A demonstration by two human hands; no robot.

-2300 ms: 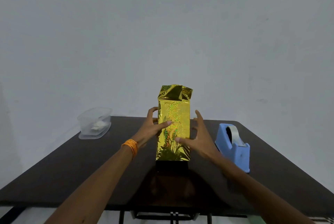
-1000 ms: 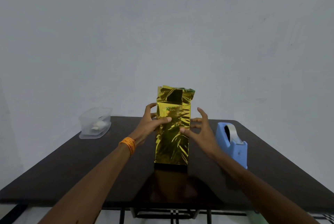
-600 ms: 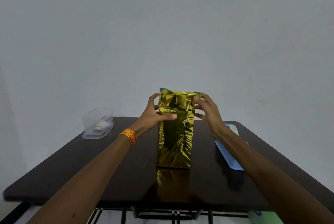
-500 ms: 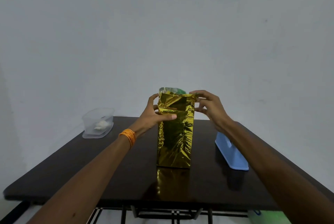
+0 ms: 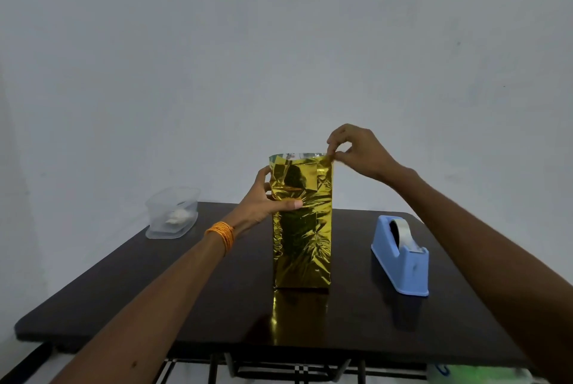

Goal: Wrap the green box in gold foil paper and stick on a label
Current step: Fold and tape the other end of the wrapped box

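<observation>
The box stands upright at the middle of the dark table (image 5: 130, 284), covered all round in crinkled gold foil paper (image 5: 302, 238); none of its green shows. The foil's top end stands open as a sleeve, its silver inside visible at the rim. My left hand (image 5: 263, 200) grips the box's upper left side, thumb across the front face. My right hand (image 5: 356, 151) is raised at the top right corner and pinches the foil's upper edge between thumb and fingertips. No label is in sight.
A blue tape dispenser (image 5: 400, 255) with a roll of clear tape stands to the right of the box. A clear plastic tub (image 5: 172, 213) holding something white sits at the table's back left. A plain wall rises behind the table.
The crumpled foil top has been opened out into a straight sleeve. My right hand rose from the box's side to the top right corner and pinched the edge. My left hand kept its grip.
</observation>
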